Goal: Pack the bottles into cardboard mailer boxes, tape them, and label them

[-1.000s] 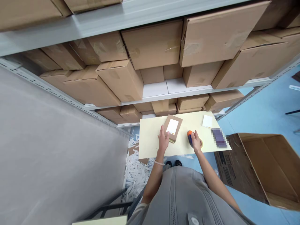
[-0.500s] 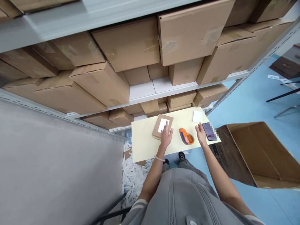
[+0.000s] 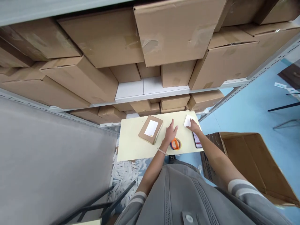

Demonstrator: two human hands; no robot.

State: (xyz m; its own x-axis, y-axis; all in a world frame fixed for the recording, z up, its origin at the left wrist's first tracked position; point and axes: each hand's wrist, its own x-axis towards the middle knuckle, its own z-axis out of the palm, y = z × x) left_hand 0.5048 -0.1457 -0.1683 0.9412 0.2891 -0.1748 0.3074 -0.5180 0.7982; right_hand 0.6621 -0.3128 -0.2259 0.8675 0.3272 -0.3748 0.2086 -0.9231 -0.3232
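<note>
My left hand (image 3: pixel 170 133) is held with its fingers apart, just above an orange tape dispenser (image 3: pixel 175 144) whose upper part it hides. Nothing is in that hand. To its left lies a flat brown cardboard box (image 3: pixel 143 133) bearing a white label (image 3: pixel 151 128). My right hand (image 3: pixel 194 126) reaches to a small square of white paper (image 3: pixel 187 120), its fingers spread at the paper's right edge. Below that wrist a phone (image 3: pixel 197 140) lies lit on the table, partly covered by my forearm.
The cream table (image 3: pixel 127 147) stands against a metal shelf (image 3: pixel 168 90) stacked with cardboard boxes (image 3: pixel 180 34). At the right, a large open carton (image 3: pixel 250 159) sits on the blue floor. Shredded paper (image 3: pixel 127 175) lies at lower left, beside dark metal bars (image 3: pixel 117 200).
My left hand has left the labelled box and moved right, over the tape dispenser. The right hand has gone forward to the white paper. The view has shifted.
</note>
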